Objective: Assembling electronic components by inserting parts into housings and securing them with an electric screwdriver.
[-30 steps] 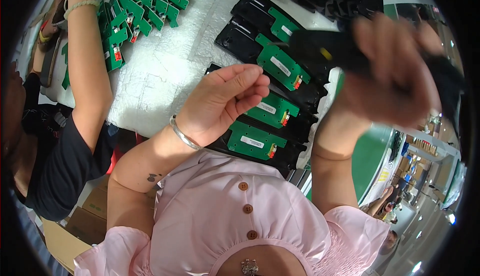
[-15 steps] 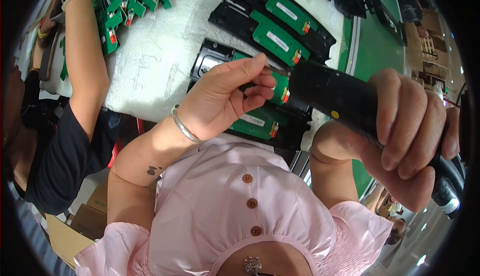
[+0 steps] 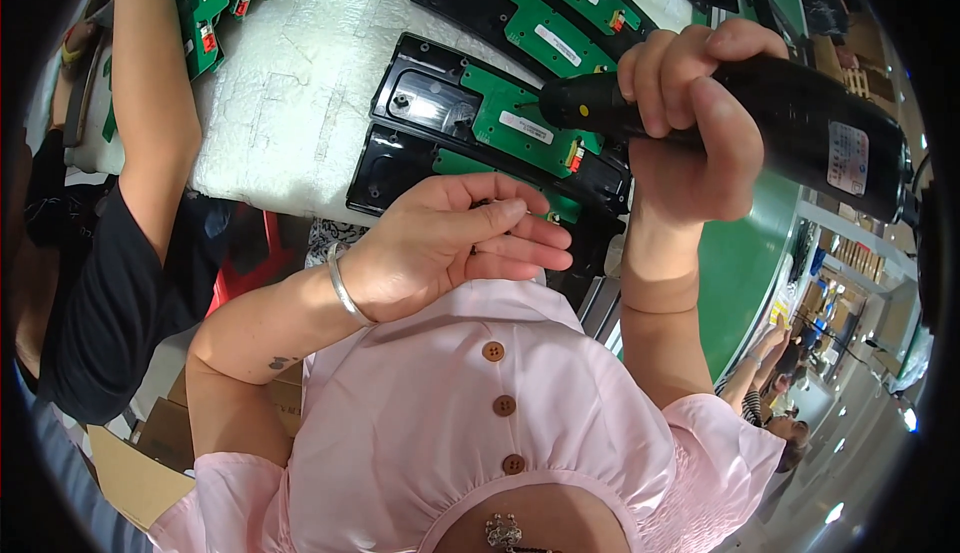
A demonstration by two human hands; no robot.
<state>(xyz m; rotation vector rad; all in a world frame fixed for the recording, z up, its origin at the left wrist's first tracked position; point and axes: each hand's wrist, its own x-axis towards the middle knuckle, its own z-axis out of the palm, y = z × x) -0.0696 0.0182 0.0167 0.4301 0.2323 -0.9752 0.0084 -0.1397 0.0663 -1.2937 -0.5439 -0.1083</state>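
My right hand (image 3: 705,118) is wrapped round a black electric screwdriver (image 3: 800,123). Its bit points left, its tip at or just over a green circuit board (image 3: 510,125); contact is hard to tell. That board lies in a long black plastic housing (image 3: 420,88) with a red-and-white connector at its right end. Nearer to me, my left hand (image 3: 470,233) hovers palm up over another black housing (image 3: 390,168) with its own board. Its fingers are loosely stretched and apart. A tiny dark speck shows by its fingers, too small to name.
More black housings with green boards (image 3: 545,33) lie farther back on the white foam-covered surface (image 3: 290,103). Loose green boards (image 3: 215,13) are heaped at the far left, beside a co-worker's arm (image 3: 155,93). A green surface (image 3: 745,278) lies to the right.
The screwdriver has swung from beside my left fingertips to the circuit board, moving left and away. My left hand has drawn back toward me and its fingers have loosened.
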